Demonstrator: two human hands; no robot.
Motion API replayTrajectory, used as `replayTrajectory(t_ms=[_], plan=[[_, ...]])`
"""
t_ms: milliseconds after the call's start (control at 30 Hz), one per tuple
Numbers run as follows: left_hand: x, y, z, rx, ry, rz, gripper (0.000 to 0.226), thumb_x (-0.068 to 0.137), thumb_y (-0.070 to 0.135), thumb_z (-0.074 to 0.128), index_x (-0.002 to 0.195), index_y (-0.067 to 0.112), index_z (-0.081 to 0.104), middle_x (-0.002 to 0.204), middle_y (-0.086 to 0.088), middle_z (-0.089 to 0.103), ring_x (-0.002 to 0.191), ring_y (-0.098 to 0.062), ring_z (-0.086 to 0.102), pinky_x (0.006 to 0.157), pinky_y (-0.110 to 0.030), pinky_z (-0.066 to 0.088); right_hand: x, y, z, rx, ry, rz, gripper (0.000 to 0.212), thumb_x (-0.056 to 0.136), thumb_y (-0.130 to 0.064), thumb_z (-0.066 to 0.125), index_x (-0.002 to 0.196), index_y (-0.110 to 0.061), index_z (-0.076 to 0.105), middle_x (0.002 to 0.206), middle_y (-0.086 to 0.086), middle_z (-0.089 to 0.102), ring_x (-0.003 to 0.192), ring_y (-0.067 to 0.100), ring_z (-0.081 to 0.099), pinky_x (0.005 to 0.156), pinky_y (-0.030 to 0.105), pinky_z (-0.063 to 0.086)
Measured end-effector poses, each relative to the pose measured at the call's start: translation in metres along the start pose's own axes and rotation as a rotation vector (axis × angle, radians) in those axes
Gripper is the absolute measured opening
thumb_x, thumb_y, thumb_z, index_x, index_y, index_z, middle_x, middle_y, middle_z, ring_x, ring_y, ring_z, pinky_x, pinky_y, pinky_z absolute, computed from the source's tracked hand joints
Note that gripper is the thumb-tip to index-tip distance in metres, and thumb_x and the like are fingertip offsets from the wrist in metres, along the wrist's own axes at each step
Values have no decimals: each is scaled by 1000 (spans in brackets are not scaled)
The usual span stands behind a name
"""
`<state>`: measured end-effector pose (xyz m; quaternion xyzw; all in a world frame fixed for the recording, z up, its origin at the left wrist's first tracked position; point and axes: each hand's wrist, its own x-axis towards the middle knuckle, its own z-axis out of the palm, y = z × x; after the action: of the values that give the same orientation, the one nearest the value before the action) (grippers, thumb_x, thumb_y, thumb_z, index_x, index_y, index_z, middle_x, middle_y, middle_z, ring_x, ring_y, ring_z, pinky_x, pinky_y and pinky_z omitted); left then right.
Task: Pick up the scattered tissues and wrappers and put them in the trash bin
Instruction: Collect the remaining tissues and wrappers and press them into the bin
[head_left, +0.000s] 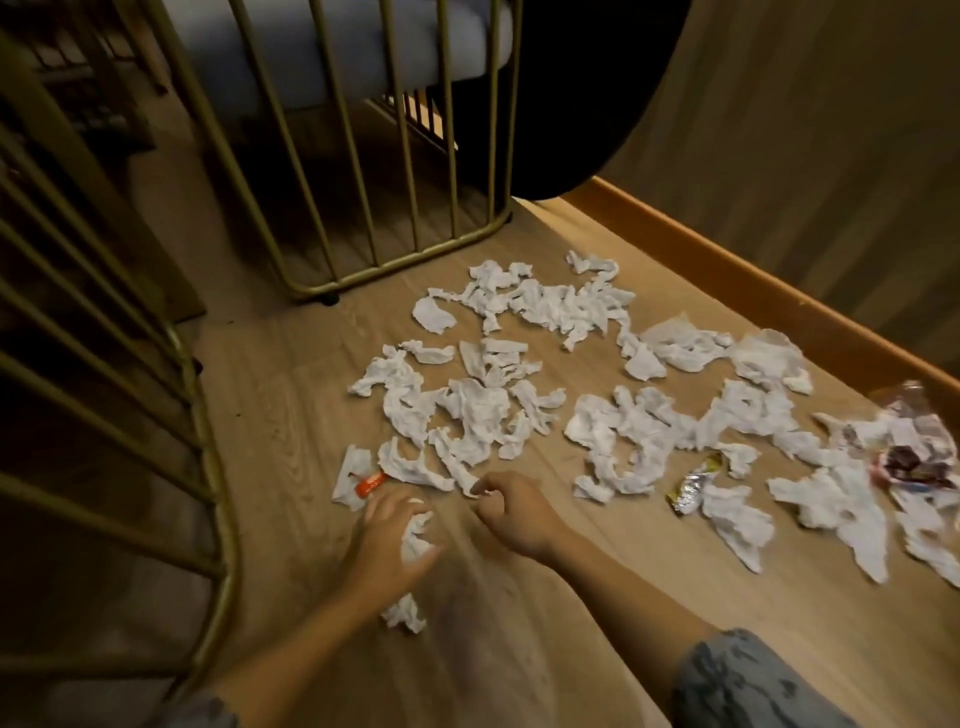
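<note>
Wide wooden floor (291, 395) here, and it's carpeted in litter. A gold wire chair frame (363, 156) stands at the back edge of the mess, with a second frame curving down the left side. No trash bin anywhere in view, so where all this ends up can't be said from here.

The big item is the spread of scattered tissues (561, 395), white and crumpled, running from mid-floor out to the right. At the far right sits a cluster of wrappers (914, 452), clear plastic and dark foil tangled with more paper. A silver wrapper (691, 486) lies among the right-hand tissues, and a small orange wrapper (371, 483) sits on a tissue scrap at the near left.

Down to the hands. The left hand (387, 540) has its fingers curled round a wad of tissue (415, 535), more paper poking out below the wrist. The right hand (511, 512) is on the floor, fingers pinching the tip of the nearest tissue strip (457, 475).

Barely started, by the look of it. Best approach: pull that strip in, pack it into the left-hand wad, and keep raking inward from the near edge. Bunch firmly, since loose thin paper will likely shed bits. The orange one is right by the left fingertips, an easy next grab.
</note>
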<state>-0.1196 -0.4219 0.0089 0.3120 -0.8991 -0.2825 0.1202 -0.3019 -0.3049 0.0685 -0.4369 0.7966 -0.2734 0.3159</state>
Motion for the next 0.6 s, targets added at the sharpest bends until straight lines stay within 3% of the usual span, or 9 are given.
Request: replayTrajectory(t_ms=[100,200,267,333,400,500,567,600], plan=[[-24,-26,20,-144,-19,23,56,72,55,70,120,27,61,135,6,51,131,-8,36,109,-27,28,19,2,39,-38,57,106,40,91,-36,58,128,-20,56,133,7,50,123,25,44,100,33,38],[-43,-45,35,-230,-36,52,56,76,47,70,128,47,50,137,10,51,132,-3,37,111,-21,26,38,-6,70,-104,113,157,50,89,-46,58,133,-24,48,139,8,39,128,30,34,103,40,38],[-48,-49,41,-225,-1,30,44,81,47,66,123,46,54,129,11,57,124,-6,46,106,-19,32,52,-12,84,-130,126,124,47,91,-46,55,134,-28,47,147,9,33,131,30,31,103,42,38],[-43,-50,44,-219,43,6,26,86,39,60,112,33,64,114,10,64,109,-6,53,96,-20,39,65,-13,94,-132,139,84,43,95,-42,53,136,-30,49,150,10,30,133,30,33,102,40,38],[-36,-52,42,-213,76,-63,24,91,33,53,105,23,69,105,9,65,100,-1,54,89,-14,41,73,-9,102,-92,161,50,36,95,-38,54,130,-28,58,144,11,37,131,29,37,102,37,39],[-23,-56,35,-216,103,-131,21,94,30,54,102,21,71,96,11,68,88,4,59,77,-13,49,74,-1,107,-40,169,-24,20,93,-32,60,100,-18,72,120,5,51,110,22,48,89,35,44],[-11,-56,26,-268,153,-244,16,94,22,58,84,22,70,76,13,67,68,5,60,60,-20,51,68,2,105,-15,194,-57,13,90,-25,63,80,-16,65,101,2,54,90,16,49,74,34,44],[-3,-56,21,-320,216,-313,25,95,23,57,71,22,64,62,10,62,56,1,58,51,-26,47,62,2,102,10,207,-53,13,87,-20,63,75,-17,58,92,0,54,81,13,48,68,32,42]])
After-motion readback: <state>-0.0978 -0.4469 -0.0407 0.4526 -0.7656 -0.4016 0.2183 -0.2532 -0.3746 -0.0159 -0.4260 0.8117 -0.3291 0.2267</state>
